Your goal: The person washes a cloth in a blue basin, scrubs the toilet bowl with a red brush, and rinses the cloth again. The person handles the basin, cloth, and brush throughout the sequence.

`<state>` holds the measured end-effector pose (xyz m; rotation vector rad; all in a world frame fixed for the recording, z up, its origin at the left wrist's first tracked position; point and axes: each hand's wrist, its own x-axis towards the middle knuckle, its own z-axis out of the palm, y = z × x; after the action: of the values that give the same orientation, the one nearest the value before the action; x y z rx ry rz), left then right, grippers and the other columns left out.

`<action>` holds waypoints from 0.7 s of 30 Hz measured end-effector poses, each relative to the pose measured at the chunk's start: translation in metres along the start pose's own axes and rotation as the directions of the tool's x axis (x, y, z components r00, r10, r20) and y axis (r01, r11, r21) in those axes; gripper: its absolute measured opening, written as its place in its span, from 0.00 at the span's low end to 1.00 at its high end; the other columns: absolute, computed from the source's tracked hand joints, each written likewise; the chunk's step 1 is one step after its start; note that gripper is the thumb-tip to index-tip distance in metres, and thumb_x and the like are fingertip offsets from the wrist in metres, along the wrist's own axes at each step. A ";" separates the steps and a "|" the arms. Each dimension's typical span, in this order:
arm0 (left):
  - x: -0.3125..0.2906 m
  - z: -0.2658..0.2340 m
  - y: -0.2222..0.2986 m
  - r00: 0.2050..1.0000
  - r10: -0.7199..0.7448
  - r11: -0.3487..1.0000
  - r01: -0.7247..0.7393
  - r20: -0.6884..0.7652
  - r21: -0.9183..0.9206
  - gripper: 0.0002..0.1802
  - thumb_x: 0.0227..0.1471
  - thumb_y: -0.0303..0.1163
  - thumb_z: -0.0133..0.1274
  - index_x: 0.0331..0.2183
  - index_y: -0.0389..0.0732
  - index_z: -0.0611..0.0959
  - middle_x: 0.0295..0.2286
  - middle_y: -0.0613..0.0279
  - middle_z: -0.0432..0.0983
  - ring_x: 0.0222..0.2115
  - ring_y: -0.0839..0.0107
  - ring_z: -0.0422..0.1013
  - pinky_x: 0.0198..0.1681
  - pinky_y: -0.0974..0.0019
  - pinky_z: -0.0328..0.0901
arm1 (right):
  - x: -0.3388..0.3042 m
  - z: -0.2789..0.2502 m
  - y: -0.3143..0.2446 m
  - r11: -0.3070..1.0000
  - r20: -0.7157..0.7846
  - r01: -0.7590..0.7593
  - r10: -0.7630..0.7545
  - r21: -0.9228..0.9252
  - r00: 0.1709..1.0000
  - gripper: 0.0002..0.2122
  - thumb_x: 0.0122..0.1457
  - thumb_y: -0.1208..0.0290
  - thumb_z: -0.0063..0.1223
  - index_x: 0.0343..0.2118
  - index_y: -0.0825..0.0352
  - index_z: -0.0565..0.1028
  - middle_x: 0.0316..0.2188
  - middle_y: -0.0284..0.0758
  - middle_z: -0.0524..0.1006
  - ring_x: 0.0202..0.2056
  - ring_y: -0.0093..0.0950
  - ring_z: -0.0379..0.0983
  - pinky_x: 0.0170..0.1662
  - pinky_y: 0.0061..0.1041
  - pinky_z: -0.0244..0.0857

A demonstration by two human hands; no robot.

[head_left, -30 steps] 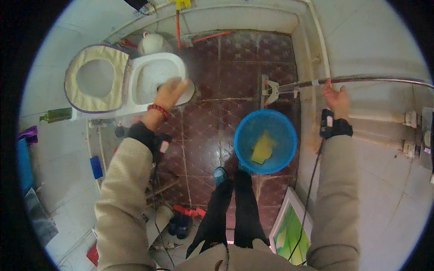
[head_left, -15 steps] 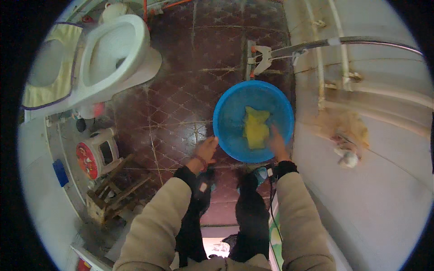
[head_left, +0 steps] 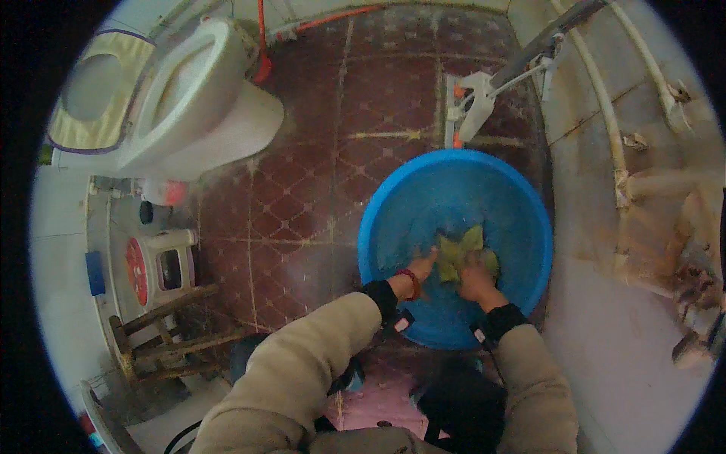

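Observation:
A large round blue basin (head_left: 376,198) stands on the floor in front of me, with what looks like water in it. In it lies a crumpled yellow cloth (head_left: 451,248), bunched into folds and wet-looking. My right hand (head_left: 476,281) is closed on the cloth's near right part, its fingertips partly lost among the folds. My left hand (head_left: 417,270), with a red band at the wrist, reaches over the basin's left rim. Its fingers are apart and low inside, just left of the cloth, holding nothing that I can see; some fingers are blurred.
A white mop-like tool (head_left: 477,106) stands just beyond the basin. A toilet (head_left: 242,125) is at the far left. A plastic stool (head_left: 170,261) and a wooden stool (head_left: 162,348) stand along the left wall. Pipes (head_left: 605,106) run along the right wall.
My left hand has moved from outside the rim into the basin. My right hand has closed on the cloth, which has gone from spread out to bunched. The view has come lower and closer.

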<state>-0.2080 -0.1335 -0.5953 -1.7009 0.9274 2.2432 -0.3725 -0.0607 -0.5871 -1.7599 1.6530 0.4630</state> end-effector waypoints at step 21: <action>0.046 -0.003 0.033 0.717 0.561 0.827 -0.511 0.414 -0.234 0.27 0.56 0.55 0.35 0.43 0.43 0.74 0.39 0.59 0.73 0.40 0.61 0.68 0.45 0.57 0.63 | -0.031 -0.046 -0.064 0.419 -0.593 0.435 0.412 0.797 0.691 0.14 0.51 0.60 0.57 0.21 0.67 0.71 0.18 0.36 0.71 0.22 0.25 0.68 0.26 0.28 0.62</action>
<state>-0.2374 -0.1716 -0.6258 -0.8756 1.3144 2.9245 -0.3228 -0.0706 -0.5189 -1.0190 1.7848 -1.2257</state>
